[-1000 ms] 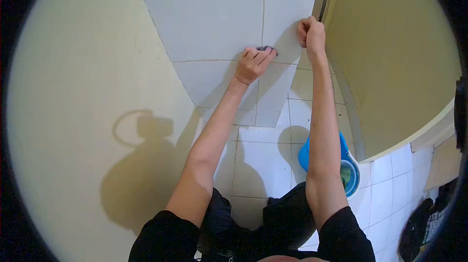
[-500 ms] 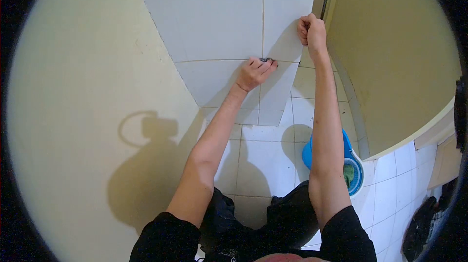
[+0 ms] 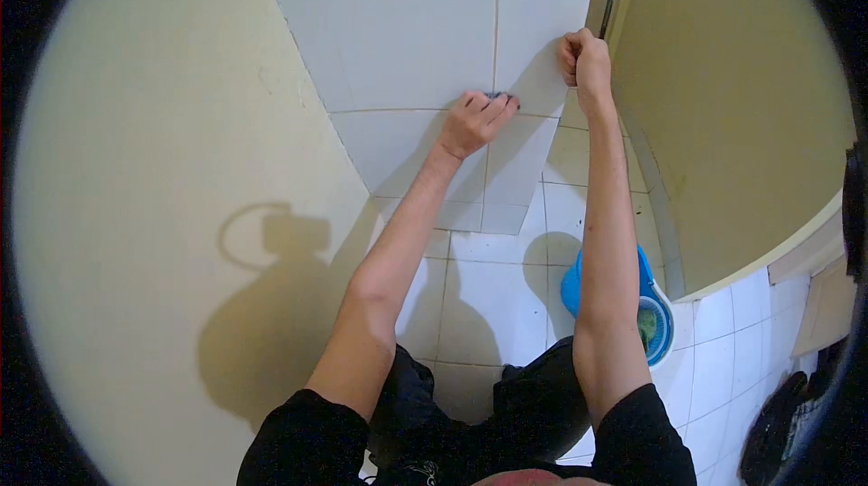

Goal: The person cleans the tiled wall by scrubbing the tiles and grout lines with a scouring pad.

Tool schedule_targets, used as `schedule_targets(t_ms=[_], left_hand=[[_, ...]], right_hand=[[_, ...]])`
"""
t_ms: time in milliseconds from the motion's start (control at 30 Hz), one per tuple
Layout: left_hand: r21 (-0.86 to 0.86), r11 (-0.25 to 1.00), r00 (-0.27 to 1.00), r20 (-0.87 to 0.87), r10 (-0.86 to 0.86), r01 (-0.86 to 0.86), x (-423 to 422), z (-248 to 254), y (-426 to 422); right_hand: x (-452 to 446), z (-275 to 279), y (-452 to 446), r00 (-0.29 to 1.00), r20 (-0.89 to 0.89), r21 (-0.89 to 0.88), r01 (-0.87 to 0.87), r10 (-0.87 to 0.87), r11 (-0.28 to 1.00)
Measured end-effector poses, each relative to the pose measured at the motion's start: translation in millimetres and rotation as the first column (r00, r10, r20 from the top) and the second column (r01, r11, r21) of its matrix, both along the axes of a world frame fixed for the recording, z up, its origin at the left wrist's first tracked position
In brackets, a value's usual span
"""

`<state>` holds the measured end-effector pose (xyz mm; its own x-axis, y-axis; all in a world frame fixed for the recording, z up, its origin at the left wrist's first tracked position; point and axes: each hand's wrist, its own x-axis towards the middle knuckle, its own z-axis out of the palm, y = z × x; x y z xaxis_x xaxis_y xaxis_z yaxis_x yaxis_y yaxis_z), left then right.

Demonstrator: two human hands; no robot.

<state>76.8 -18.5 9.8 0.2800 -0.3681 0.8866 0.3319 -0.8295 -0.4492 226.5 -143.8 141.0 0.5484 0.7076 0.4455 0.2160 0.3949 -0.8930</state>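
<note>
My left hand (image 3: 472, 122) presses a small dark scrubber-like thing (image 3: 495, 95) against the white tiled wall (image 3: 398, 34), near where the grout lines cross. The fingers curl over that thing and cover most of it. At the tiled wall's right edge is my right hand (image 3: 584, 59), closed like a fist with the fingers curled in. Whether anything is inside it is hidden.
A plain yellowish wall (image 3: 154, 169) rises on the left, and a curved one (image 3: 732, 124) on the right. Beside my right forearm a blue bucket (image 3: 663, 332) with something green in it stands on the tiled floor (image 3: 479, 296). Dark items (image 3: 773, 427) lie at lower right.
My left hand slid down the tiles with the dark thing, then back up a little. My right hand has stayed at the wall's edge. The view has shifted slightly.
</note>
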Motion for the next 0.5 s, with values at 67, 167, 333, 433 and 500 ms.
schedule_targets(t_ms=[67,167,333,433,500], left_hand=[[-0.01,1.0,1.0,0.023,0.02,-0.019,0,22,0],[-0.066,0.997,0.995,0.094,0.035,-0.029,6,25,-3],[-0.028,1.0,0.998,0.067,-0.006,0.008,5,-22,0],[0.013,1.0,0.999,-0.035,-0.028,0.029,6,1,2],[-0.041,0.999,0.998,0.069,-0.01,0.012,10,26,-2]], right_hand=[[0,1,0,1.0,-0.01,0.0,0.002,-0.002,1.0],[-1,1,-1,0.999,-0.032,-0.006,-0.014,0.014,1.0],[2,1,1,0.999,-0.031,-0.031,-0.016,0.015,0.999],[1,1,0,1.0,-0.009,-0.03,-0.011,0.011,0.999],[-1,0,0,1.0,-0.014,-0.012,-0.003,0.003,1.0]])
